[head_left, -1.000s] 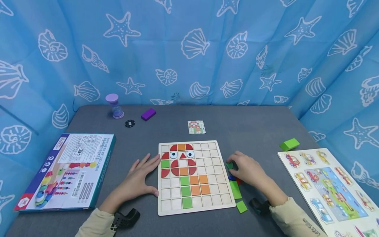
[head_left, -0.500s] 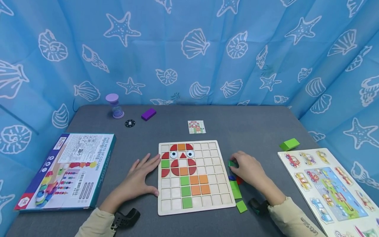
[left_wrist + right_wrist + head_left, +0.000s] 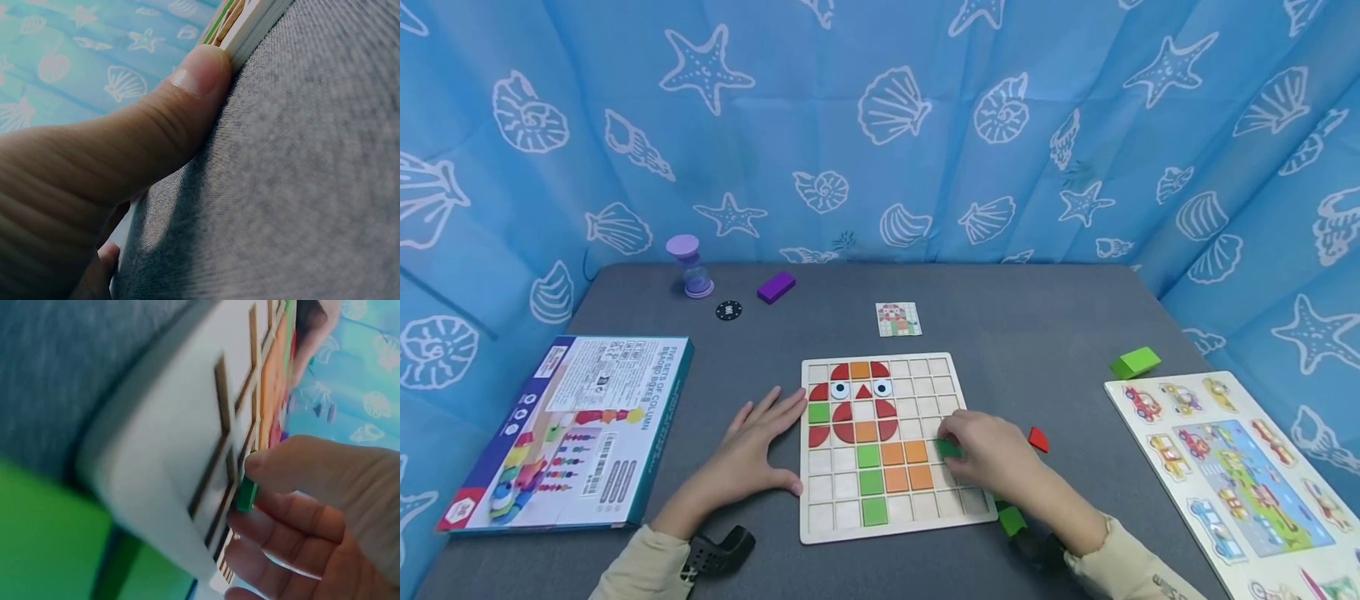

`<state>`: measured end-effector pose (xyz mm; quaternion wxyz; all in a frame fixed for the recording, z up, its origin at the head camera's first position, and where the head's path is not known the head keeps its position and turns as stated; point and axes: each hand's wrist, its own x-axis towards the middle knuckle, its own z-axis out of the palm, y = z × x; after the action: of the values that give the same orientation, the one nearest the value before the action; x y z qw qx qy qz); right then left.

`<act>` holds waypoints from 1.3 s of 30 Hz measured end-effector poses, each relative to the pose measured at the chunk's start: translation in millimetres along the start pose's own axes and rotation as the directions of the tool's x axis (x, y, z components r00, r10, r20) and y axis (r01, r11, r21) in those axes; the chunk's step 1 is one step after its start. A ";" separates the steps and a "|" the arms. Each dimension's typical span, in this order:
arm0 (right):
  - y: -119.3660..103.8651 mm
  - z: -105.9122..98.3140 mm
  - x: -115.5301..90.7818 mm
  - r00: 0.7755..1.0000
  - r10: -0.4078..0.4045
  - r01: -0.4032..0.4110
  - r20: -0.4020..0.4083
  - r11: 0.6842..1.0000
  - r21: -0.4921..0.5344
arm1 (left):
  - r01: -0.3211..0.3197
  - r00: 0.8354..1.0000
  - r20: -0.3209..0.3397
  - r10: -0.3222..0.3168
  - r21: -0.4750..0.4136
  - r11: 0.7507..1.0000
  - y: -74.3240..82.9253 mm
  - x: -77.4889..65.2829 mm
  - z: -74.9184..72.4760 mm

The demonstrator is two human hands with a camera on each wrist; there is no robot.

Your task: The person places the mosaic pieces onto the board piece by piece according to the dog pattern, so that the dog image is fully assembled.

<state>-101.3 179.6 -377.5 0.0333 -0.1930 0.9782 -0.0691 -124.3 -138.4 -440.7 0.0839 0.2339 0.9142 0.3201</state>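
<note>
A wooden grid board [image 3: 925, 505] lies mid-table, with red, orange and green pieces and two eye discs set in its cells. My left hand [image 3: 741, 458] rests at the board's left edge with fingers spread; in the left wrist view the thumb [image 3: 203, 69] touches that edge. Over the right part of the grid, my right hand [image 3: 996, 454] pinches a green tile [image 3: 949, 448] between thumb and fingers. The right wrist view has this green tile [image 3: 246, 494] close above the cells, tilted; whether it touches them I cannot tell.
Loose green tiles [image 3: 1012, 521] and a red piece [image 3: 1038, 439] lie right of the board. A small picture card [image 3: 898, 319] is behind it. A flat box [image 3: 602, 433] lies left, a vehicle puzzle board [image 3: 1240, 483] right. An hourglass [image 3: 692, 267] and purple block [image 3: 777, 287] stand farther back.
My right hand has moved left from the loose pieces beside the board to above its grid, carrying the green tile. The red piece beside the board is now uncovered. My left hand has stayed put.
</note>
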 end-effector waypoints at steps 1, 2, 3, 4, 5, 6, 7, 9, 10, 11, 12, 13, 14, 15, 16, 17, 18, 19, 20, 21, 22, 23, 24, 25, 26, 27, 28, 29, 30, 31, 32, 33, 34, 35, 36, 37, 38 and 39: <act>-2.3 0.7 0.5 1.000 -0.001 0.001 0.006 1.000 -0.009 | -0.001 1.000 -0.001 0.001 0.000 1.000 0.1 0.0 0.1; -3.9 1.3 0.8 1.000 0.003 -0.003 0.009 1.000 -0.016 | -0.003 1.000 -0.002 0.003 -0.001 1.000 0.2 0.1 0.3; -5.0 1.7 1.0 1.000 0.008 -0.008 0.012 1.000 -0.018 | -0.005 1.000 -0.002 0.005 -0.002 1.000 0.3 0.1 0.4; -5.8 1.9 1.1 1.000 0.013 -0.013 0.012 1.000 -0.017 | -0.006 1.000 -0.003 0.006 -0.002 1.000 0.3 0.1 0.6; -6.6 1.7 1.2 1.000 0.019 -0.019 0.012 1.000 -0.017 | -0.007 1.000 -0.003 0.007 -0.002 1.000 0.5 0.1 0.6; -7.3 1.7 1.2 1.000 0.022 -0.022 0.009 1.000 -0.017 | -0.009 1.000 -0.004 0.009 -0.002 1.000 0.6 0.2 0.7; -8.0 1.7 1.4 1.000 0.026 -0.026 0.009 1.000 -0.018 | -0.011 1.000 -0.005 0.011 -0.001 1.000 0.7 0.3 0.7; -9.9 1.5 2.0 0.999 0.036 -0.036 0.010 0.999 -0.020 | -0.014 1.000 -0.006 0.014 -0.003 1.000 0.7 0.4 0.7; -10.9 1.4 2.6 0.999 0.042 -0.042 0.014 0.999 -0.020 | -0.015 1.000 -0.006 0.015 -0.003 1.000 0.8 0.4 0.6; -11.7 1.3 3.3 0.999 0.048 -0.047 0.019 0.999 -0.022 | -0.016 1.000 -0.005 0.016 -0.005 1.000 0.9 0.4 0.6; -12.5 1.2 4.0 0.998 0.054 -0.053 0.027 0.998 -0.026 | -0.015 1.000 -0.004 0.015 -0.007 1.000 0.9 0.3 0.6; -13.1 1.0 4.7 0.998 0.060 -0.059 0.033 0.998 -0.027 | -0.014 1.000 -0.002 0.014 -0.010 1.000 0.9 0.3 0.6; -13.4 0.7 5.2 0.997 0.065 -0.064 0.039 0.998 -0.028 | -0.013 1.000 -0.001 0.013 -0.013 1.000 1.0 0.3 0.5; -13.4 0.1 5.5 0.997 0.070 -0.069 0.044 0.997 -0.027 | -0.011 1.000 0.001 0.011 -0.012 1.000 1.2 0.2 0.6; -12.9 -0.9 5.3 0.996 0.076 -0.075 0.048 0.997 -0.019 | -0.009 1.000 0.002 0.009 -0.012 1.000 1.3 0.1 0.6; -11.6 -2.3 4.6 0.995 0.081 -0.081 0.049 0.997 -0.010 | -0.008 1.000 0.003 0.008 -0.013 1.000 1.4 0.1 0.7; -9.5 -4.2 2.8 0.995 0.087 -0.088 0.051 0.996 0.003 | -0.007 1.000 0.004 0.007 -0.014 1.000 1.6 0.2 0.7; -6.7 -6.3 0.4 0.995 0.091 -0.092 0.051 0.996 0.017 | -0.007 1.000 0.005 0.007 -0.014 1.000 1.8 0.3 0.8; -3.0 -8.7 -2.9 0.994 0.096 -0.097 0.049 0.995 0.027 | -0.006 1.000 0.005 0.006 -0.013 1.000 2.0 0.3 0.8; 1.3 -11.1 -7.1 0.994 0.101 -0.103 0.049 0.994 0.040 | -0.005 1.000 0.006 0.006 -0.013 1.000 2.1 0.4 0.8; 6.1 -13.5 -11.9 0.993 0.104 -0.106 0.053 0.993 0.053 | -0.006 1.000 0.008 0.006 -0.014 1.000 2.3 0.5 0.7; 11.1 -15.4 -17.1 0.993 0.105 -0.108 0.060 0.992 0.058 | -0.005 1.000 0.009 0.005 -0.015 1.000 2.4 0.5 0.6; 16.1 -16.6 -22.6 0.992 0.108 -0.112 0.069 0.992 0.061 | -0.005 1.000 0.009 0.005 -0.015 1.000 2.5 0.5 0.4; 20.6 -17.2 -27.6 0.991 0.107 -0.112 0.076 0.992 0.059 | -0.004 1.000 0.009 0.004 -0.013 1.000 2.6 0.4 0.1; 24.9 -17.1 -32.2 0.991 0.108 -0.113 0.084 0.992 0.057 | -0.004 1.000 0.008 0.004 -0.011 1.000 2.6 0.4 -0.2; 28.7 -16.4 -36.2 0.990 0.108 -0.114 0.092 0.992 0.060 | -0.004 1.000 0.007 0.004 -0.009 1.000 2.6 0.2 -0.6; 31.7 -15.2 -39.3 0.990 0.107 -0.112 0.093 0.992 0.059 | -0.005 1.000 0.005 0.005 -0.008 1.000 2.5 0.0 -0.9; 34.2 -13.6 -41.7 0.990 0.105 -0.111 0.091 0.992 0.055 | -0.004 1.000 0.003 0.004 -0.006 1.000 2.4 -0.2 -1.3; 36.2 -11.7 -43.4 0.991 0.102 -0.106 0.082 0.993 0.051 | -0.003 1.000 0.002 0.003 -0.004 1.000 2.3 -0.4 -1.5; 37.6 -9.9 -44.3 0.993 0.098 -0.101 0.073 0.994 0.047 | -0.003 1.000 0.000 0.003 -0.003 1.000 2.1 -0.6 -1.7; 38.6 -8.0 -44.7 0.994 0.093 -0.096 0.059 0.994 0.046 | -0.002 1.000 0.000 0.002 -0.002 1.000 2.0 -0.7 -2.0; 39.2 -6.5 -44.9 0.995 0.086 -0.088 0.046 0.995 0.044 | -0.002 1.000 0.001 0.002 0.000 1.000 1.9 -0.6 -2.0; 39.5 -5.1 -44.6 0.997 0.075 -0.077 0.032 0.996 0.040 | -0.002 1.000 0.001 0.002 0.001 1.000 1.7 -0.6 -2.1; 39.7 -4.2 -44.2 0.998 0.063 -0.064 0.024 0.997 0.040 | -0.001 1.000 0.001 0.001 0.003 1.000 1.6 -0.6 -2.1; 39.6 -3.6 -43.6 0.999 0.050 -0.050 0.019 0.998 0.039 | -0.001 1.000 0.002 0.001 0.004 1.000 1.6 -0.5 -2.0; 39.5 -3.4 -43.1 0.999 0.039 -0.039 0.015 0.998 0.042 | -0.002 1.000 0.002 0.002 0.005 1.000 1.5 -0.4 -1.9; 39.4 -3.4 -42.9 1.000 0.029 -0.029 0.012 0.999 0.043 | -0.004 1.000 0.001 0.004 0.006 1.000 1.5 -0.3 -1.9; 39.3 -3.7 -42.6 1.000 0.023 -0.024 0.016 0.999 0.041 | -0.006 1.000 0.001 0.006 0.007 1.000 1.6 -0.1 -1.8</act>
<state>-77.0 232.3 -377.9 0.0455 -0.1814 0.9785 -0.0872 -124.2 -138.4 -438.2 0.0824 0.2369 0.9146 0.3171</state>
